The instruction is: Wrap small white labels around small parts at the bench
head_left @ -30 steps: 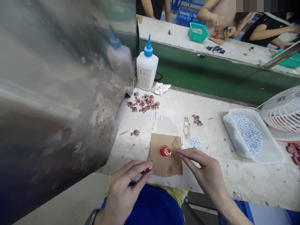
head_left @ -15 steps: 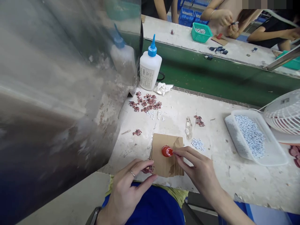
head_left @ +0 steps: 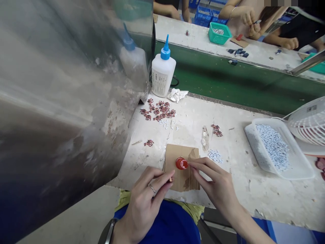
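Two right fingers (head_left: 196, 163) stay on the red cap (head_left: 181, 163); left fingers (head_left: 162, 176) (raised since before) pinch something tiny (head_left: 171, 179).

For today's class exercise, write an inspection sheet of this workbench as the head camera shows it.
Surface: stained white workbench with a cardboard sheet on it.
Job's things: red cap on the cardboard; reddish pieces; white tray of small blue-and-white pieces; glue bottle.
Clutter: crumpled tissue beside the bottle.
Hands: right hand at the cap; left hand pinches a small piece, too small to identify.
Cables: black cable behind the bottle; thin white cord at the fan.
Surroundings: metal sheet at left; green belt; co-workers beyond.
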### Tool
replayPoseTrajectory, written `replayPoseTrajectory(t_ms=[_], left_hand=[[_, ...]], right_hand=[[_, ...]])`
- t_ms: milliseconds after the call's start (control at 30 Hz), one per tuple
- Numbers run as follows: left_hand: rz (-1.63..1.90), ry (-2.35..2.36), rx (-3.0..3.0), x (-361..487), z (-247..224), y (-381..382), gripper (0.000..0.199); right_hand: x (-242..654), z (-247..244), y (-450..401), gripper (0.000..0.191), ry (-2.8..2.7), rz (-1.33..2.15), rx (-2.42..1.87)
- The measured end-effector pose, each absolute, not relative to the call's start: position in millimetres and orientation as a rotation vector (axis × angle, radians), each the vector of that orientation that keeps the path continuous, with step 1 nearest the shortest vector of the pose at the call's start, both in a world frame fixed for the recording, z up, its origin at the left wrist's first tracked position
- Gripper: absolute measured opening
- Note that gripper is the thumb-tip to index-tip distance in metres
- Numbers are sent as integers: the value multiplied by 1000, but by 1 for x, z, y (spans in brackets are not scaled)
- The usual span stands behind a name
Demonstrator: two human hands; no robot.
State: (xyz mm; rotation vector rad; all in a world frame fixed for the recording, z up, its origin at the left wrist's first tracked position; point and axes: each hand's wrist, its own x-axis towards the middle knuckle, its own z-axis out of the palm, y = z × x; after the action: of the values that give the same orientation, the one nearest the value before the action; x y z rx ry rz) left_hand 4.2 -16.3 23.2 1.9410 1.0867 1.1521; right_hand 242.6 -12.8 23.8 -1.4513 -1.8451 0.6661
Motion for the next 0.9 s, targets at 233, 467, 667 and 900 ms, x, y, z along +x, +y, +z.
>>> replayPoseTrajectory(t_ms=[233,467,667,900], left_hand=[[1222,1069,1889,18,25,-18,27],[1234,1051,1864,24,31,-20,25],[1201,1025,1849,23,31,-19,23],[1194,1017,1847,23,30,-18,22]], right_hand=[[234,52,-18,11,-1626,845,-1416],[223,69,-24,22,-1630,875,-1260],[218,69,-23,22,-1618,947,-1247],[218,67,-23,31,-1651,957,-1217]])
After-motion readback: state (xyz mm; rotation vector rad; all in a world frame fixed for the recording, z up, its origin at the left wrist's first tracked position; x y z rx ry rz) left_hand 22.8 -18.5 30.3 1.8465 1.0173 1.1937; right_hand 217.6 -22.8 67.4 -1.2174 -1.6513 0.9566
